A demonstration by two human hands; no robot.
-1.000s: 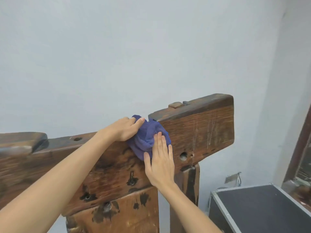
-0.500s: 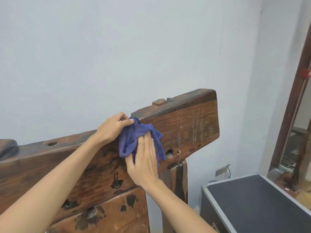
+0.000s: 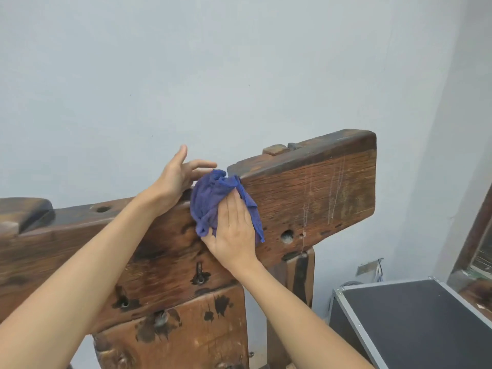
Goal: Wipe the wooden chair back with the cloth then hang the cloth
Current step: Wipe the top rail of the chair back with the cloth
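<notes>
The wooden chair back (image 3: 314, 198) is a thick, dark, worn beam that runs across the view and rises to the right. A crumpled blue cloth (image 3: 213, 193) lies bunched against its front face at a step in the top edge. My right hand (image 3: 234, 230) lies flat on the cloth and presses it to the wood, covering its lower part. My left hand (image 3: 178, 177) hovers at the top edge just left of the cloth, fingers spread, holding nothing.
A pale wall stands close behind the chair. A black case with metal edging (image 3: 415, 323) sits on the floor at lower right. A dark wooden frame (image 3: 476, 235) runs along the right edge. Wooden posts (image 3: 298, 278) support the beam below.
My left hand has let go of the cloth and lifted with fingers spread. My right hand keeps pressing the cloth on the wood.
</notes>
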